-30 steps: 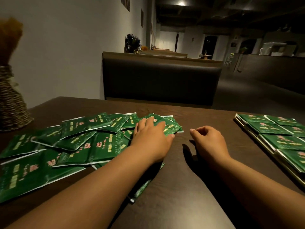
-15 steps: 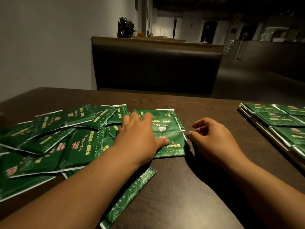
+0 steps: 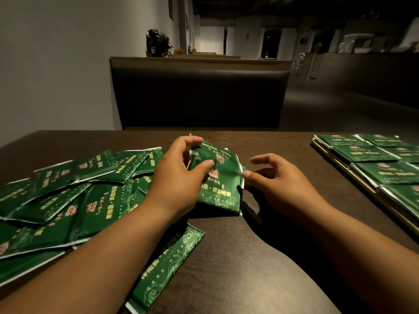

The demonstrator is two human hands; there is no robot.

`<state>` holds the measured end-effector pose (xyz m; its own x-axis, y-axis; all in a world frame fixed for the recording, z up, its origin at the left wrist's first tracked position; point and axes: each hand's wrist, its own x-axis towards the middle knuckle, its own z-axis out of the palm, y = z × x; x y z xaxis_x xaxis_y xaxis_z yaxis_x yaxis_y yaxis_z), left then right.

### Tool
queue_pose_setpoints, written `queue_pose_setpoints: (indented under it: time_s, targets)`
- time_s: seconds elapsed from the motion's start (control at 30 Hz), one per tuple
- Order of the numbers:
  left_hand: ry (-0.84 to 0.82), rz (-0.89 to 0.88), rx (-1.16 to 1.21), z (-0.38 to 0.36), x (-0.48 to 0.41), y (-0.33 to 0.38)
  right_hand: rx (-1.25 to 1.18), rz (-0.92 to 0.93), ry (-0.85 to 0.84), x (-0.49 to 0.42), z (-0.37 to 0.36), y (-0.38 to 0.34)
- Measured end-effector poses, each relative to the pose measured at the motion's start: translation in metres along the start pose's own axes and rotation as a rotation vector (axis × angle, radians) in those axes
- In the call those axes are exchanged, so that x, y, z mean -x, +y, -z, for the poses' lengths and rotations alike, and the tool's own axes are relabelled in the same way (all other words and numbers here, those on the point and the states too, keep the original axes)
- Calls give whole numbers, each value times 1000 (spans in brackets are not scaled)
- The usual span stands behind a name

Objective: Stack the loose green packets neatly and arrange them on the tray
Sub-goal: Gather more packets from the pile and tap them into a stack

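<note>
Several loose green packets (image 3: 68,200) lie spread in an overlapping heap on the left of the dark table. My left hand (image 3: 176,180) grips a small bunch of green packets (image 3: 221,184) at the table's middle, thumb on top and fingers curled over the far edge, tilting it up. My right hand (image 3: 278,184) pinches the right edge of that bunch with its thumb and a fingertip, the other fingers spread above. At the right edge a tray (image 3: 353,175) holds several packets (image 3: 385,171) laid flat in rows.
One packet (image 3: 167,266) lies under my left forearm near the table's front edge. A dark upholstered bench back (image 3: 199,96) stands just beyond the table (image 3: 260,257). A pale wall runs along the left; a dim room opens to the right.
My left hand has gone from pressing flat on the packets to gripping a bunch and lifting its far edge. My right hand has moved in and taken hold of its right edge.
</note>
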<state>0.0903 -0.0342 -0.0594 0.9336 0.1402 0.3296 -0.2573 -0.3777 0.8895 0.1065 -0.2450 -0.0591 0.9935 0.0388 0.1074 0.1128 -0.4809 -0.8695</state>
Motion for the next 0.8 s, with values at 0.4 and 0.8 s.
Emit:
queue_pose_setpoints:
  time_s: [0.4, 0.8]
  targets:
    - [-49, 3, -101, 3, 1, 2, -497, 95, 87, 5, 6, -3]
    - [-93, 28, -4, 3, 0, 7, -288, 76, 14, 7, 7, -7]
